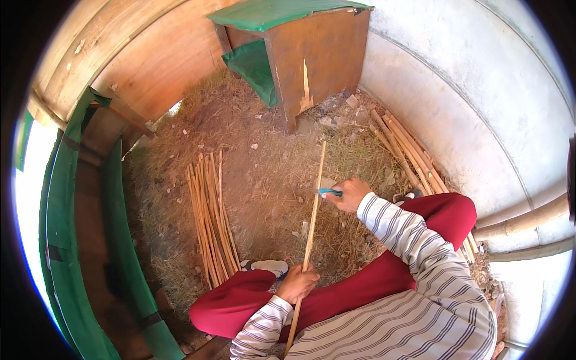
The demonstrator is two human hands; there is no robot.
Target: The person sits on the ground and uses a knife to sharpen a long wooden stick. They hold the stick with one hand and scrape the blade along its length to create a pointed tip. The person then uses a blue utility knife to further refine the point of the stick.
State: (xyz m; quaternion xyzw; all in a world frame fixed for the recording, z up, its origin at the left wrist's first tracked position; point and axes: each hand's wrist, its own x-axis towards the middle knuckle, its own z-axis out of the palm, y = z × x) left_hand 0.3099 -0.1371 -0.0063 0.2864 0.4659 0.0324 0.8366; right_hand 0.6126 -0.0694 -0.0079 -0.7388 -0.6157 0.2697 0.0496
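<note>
Over the ground (264, 186), a stick (314, 216) is gripped by the left hand (298, 284) and touched by a blue tool (331, 192) pinched in the right hand (352, 195). More sticks (415, 149) are laid along the ground's right edge.

Ahead of me stands a brown wooden table (333, 57) with a green cover (288, 16) on top and a green sheet (252, 67) hanging under it; its side panel has a pale, splintered patch (305, 90). Behind it I see an orange-tan wall (162, 69) meeting a whitish wall (444, 102) on my right, where a bamboo pole (528, 217) runs low. My floor is bare brown earth (264, 186) with dry grass (153, 240). Along my left run 2 long green strips (60, 204), with bright light (27, 222) beyond.
</note>
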